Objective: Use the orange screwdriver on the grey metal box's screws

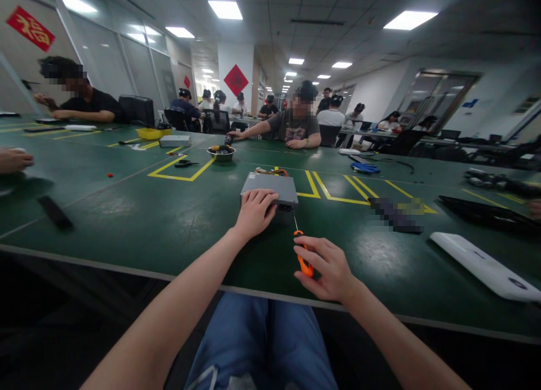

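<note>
A grey metal power supply box lies on the green table in front of me, with a bundle of coloured wires at its far side. My left hand rests on its top and near left edge, fingers laid over the casing. In my right hand is a screwdriver with an orange and black handle, held between thumb and fingers. Its thin shaft points up at the box's near right corner. Whether the tip touches a screw is too small to tell.
A metal bowl with tools stands beyond the box, near a yellow tray. To the right lie a white device, blue cable and a black panel. A co-worker sits opposite, one arm stretched toward the bowl.
</note>
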`<state>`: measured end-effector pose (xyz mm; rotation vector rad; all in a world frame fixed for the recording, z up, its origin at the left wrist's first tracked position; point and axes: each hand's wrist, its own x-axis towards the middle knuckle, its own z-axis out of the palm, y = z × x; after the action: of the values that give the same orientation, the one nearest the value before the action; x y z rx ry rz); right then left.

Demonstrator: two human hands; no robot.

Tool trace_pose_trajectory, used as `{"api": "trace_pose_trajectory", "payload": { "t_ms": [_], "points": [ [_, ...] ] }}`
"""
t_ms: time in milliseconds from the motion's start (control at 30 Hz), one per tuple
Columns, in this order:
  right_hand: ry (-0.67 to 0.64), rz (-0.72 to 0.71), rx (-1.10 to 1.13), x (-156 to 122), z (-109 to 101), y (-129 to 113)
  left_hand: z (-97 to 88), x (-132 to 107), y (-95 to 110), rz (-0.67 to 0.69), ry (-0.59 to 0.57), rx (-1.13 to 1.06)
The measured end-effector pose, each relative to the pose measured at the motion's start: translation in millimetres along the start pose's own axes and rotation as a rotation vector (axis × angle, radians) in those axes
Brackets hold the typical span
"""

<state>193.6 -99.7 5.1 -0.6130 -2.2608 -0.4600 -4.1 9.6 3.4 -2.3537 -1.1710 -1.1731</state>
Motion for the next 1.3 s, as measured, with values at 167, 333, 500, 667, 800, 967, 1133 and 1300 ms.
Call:
{"api": "trace_pose_trajectory", "payload": {
  "t_ms": [167, 333, 500, 667, 800, 967, 1133, 1300],
  "points": [
    [0.047, 0.056, 0.103, 0.7, 4.5, 1.0, 0.0, -0.2, 0.3, -0.004, 0.004, 0.003],
    [-0.055, 0.079, 0.182, 0.3, 2.1, 1.2, -0.1, -0.4, 0.6, -0.012, -0.002, 0.004],
    [-0.059, 0.005, 0.053, 0.8, -0.6, -1.3, 0.5, -0.4, 0.6, -0.012, 0.008, -0.006],
    [0.021, 0.044, 0.156, -1.5, 4.5, -1.0, 0.2, -0.3, 0.3, -0.013, 0.009, -0.003],
    [0.027, 0.044, 0.151, 0.2, 5.8, -1.6, -0.1, -0.3, 0.2, -0.01, 0.001, 0.0],
    [-0.018, -0.031, 0.012, 1.5, 5.1, -2.4, -0.5, -0.1, 0.3, -0.011, -0.002, -0.002],
    [0.096, 0.019, 0.083, -2.8, 7.7, 0.1, -1.0, 0.3, 0.1, -0.015, 0.002, -0.004],
    [0.028, 0.02, 0.107, -1.6, 4.7, 0.3, -0.7, 0.0, 0.3, -0.019, 0.007, -0.005]
  ]
}}
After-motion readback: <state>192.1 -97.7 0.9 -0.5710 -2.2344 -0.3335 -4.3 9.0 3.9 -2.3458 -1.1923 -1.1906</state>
